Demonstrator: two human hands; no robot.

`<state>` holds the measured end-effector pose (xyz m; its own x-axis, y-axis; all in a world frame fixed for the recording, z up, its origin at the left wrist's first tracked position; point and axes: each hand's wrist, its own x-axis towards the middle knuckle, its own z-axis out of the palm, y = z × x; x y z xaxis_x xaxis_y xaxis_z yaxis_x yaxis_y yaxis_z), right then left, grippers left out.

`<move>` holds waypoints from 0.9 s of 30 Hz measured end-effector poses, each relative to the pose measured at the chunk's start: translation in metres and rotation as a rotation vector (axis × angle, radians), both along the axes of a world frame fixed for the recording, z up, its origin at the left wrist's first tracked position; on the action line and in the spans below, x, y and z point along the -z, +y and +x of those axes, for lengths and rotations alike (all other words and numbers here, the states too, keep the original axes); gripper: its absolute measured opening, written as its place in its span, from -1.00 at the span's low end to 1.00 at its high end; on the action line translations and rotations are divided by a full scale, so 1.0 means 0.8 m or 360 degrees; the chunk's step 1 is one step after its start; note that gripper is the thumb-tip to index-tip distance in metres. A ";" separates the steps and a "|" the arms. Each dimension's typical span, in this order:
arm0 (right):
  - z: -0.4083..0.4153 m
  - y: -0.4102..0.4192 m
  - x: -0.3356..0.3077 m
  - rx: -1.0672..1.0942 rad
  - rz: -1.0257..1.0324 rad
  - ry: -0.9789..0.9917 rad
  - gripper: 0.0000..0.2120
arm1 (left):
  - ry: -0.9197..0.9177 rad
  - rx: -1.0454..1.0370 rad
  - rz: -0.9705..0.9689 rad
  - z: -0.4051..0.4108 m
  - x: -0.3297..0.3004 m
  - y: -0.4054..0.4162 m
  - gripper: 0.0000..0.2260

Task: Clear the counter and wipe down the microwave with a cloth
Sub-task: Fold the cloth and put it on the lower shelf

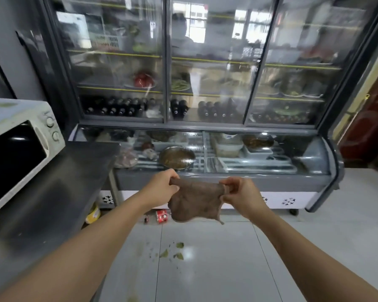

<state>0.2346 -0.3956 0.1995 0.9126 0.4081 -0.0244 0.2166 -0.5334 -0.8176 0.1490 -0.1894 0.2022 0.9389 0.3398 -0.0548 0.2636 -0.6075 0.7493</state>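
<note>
Left hand (165, 185), right hand (240, 194) pinching cloth (195, 202) taut, arms outstretched

Two bare forearms come in from the bottom edge, no sleeves in sight anywhere up to the frame edge. Left hand (162, 187) and right hand (241, 196) both bare too: no gloves, no rings, no watch or wristband that shows. Arms slim, smooth, w/ little visible hair. Knuckles and thumb outlines are clear on both hands; nails too small and blurred to judge. Nothing else of the person in view, so no clothing to report, i.e. shirt, apron etc. can't be told.
</note>
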 end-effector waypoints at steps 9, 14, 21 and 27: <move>0.121 0.089 -0.010 -0.0396 0.0253 0.0192 -0.78 | -0.0125 -0.0317 -0.0603 0.072 -0.006 0.060 -0.80; 0.201 0.145 0.004 -0.0505 0.0148 -0.0072 -0.85 | -0.0096 -0.0788 -0.0597 0.139 0.011 0.067 -0.72; 0.326 0.202 0.016 -0.0964 0.0269 0.0778 -0.48 | -0.0289 -0.1364 -0.1536 0.212 0.028 0.079 -0.94; 0.376 0.249 0.036 -0.1435 -0.0198 0.0633 -0.52 | -0.0036 -0.1281 -0.1098 0.233 0.044 0.095 -0.40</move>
